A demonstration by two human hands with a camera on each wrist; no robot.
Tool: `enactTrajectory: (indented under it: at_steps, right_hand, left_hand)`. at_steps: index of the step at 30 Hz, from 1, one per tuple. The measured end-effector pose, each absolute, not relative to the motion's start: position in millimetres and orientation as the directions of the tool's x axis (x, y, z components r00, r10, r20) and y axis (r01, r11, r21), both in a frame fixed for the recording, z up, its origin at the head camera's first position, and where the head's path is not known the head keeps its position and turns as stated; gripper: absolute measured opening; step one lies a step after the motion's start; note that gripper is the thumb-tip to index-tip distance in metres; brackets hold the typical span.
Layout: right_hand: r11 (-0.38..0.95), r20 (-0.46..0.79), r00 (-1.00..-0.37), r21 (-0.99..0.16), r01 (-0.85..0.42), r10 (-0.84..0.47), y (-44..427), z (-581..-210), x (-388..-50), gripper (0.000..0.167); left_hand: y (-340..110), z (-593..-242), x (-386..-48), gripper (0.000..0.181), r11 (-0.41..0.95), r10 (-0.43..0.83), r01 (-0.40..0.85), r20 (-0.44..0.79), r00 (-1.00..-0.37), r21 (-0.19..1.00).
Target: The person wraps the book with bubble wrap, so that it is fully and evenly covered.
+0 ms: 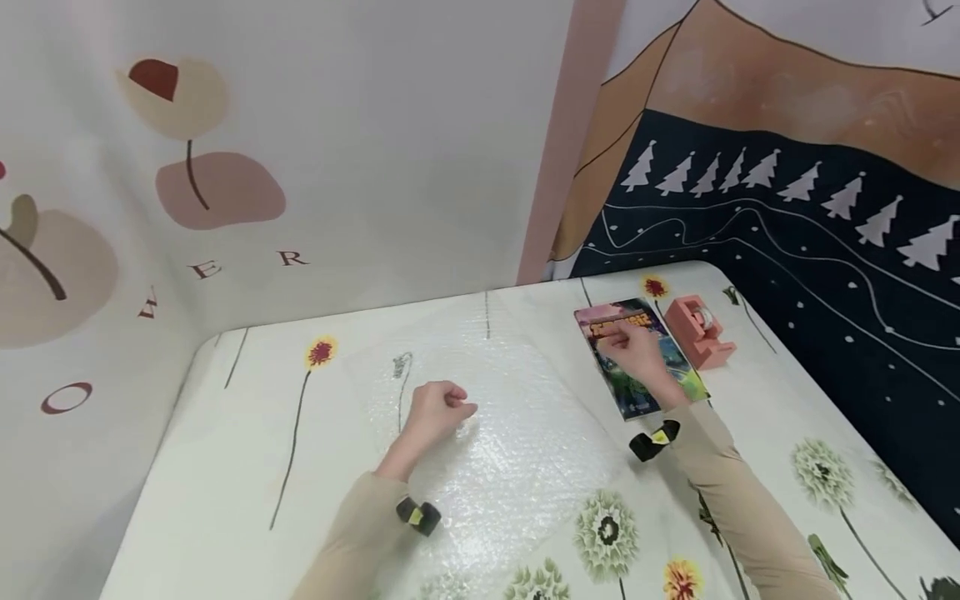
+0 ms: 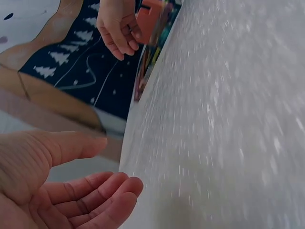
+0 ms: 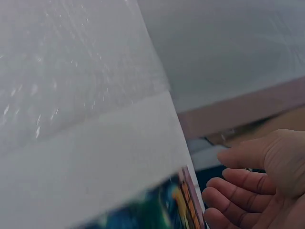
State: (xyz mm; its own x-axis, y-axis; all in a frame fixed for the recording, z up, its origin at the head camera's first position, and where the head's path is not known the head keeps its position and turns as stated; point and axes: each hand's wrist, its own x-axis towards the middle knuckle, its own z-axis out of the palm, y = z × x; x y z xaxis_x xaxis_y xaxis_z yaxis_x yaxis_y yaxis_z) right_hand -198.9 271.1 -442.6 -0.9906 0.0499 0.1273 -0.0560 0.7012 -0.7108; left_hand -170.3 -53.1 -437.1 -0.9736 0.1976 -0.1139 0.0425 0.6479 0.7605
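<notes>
A clear sheet of bubble wrap [image 1: 510, 442] lies flat across the middle of the table. My left hand [image 1: 437, 412] hovers over its left part, fingers loosely bent and thumb apart, holding nothing; the left wrist view shows the gap between thumb and fingers. To the right lies a colourful book [image 1: 637, 392] with a dark, bright-printed cover. Above that cover is my right hand [image 1: 636, 352], its fingers loosely curved. In the right wrist view nothing sits between thumb and fingers, and the book's corner [image 3: 176, 200] shows below.
A pink tape dispenser [image 1: 697, 333] with a roll of tape stands just right of the book. The white tablecloth [image 1: 247, 467] has printed flowers. A pale wall hanging [image 1: 390, 167] and a dark tree-patterned one [image 1: 795, 225] border the table at back and right.
</notes>
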Motion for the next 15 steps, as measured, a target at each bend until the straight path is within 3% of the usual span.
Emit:
enactTrajectory:
  at_steps: [6, 15]
  right_hand:
    - [0.706, 0.168, -0.974, -0.708, -0.014, 0.149, 300.2, -444.5, -173.2, 0.026]
    - [0.76, 0.209, -0.941, -0.646, 0.072, 0.267, 337.4, -452.4, -145.4, 0.03]
  left_hand:
    - [-10.4, -438.6, -183.9, 0.026, 0.587, 0.312, 0.084, -0.13, -0.941, 0.805]
    - [59.4, -448.1, -189.2, 0.03, 0.468, 0.401, 0.047, -0.165, -0.901, 0.883]
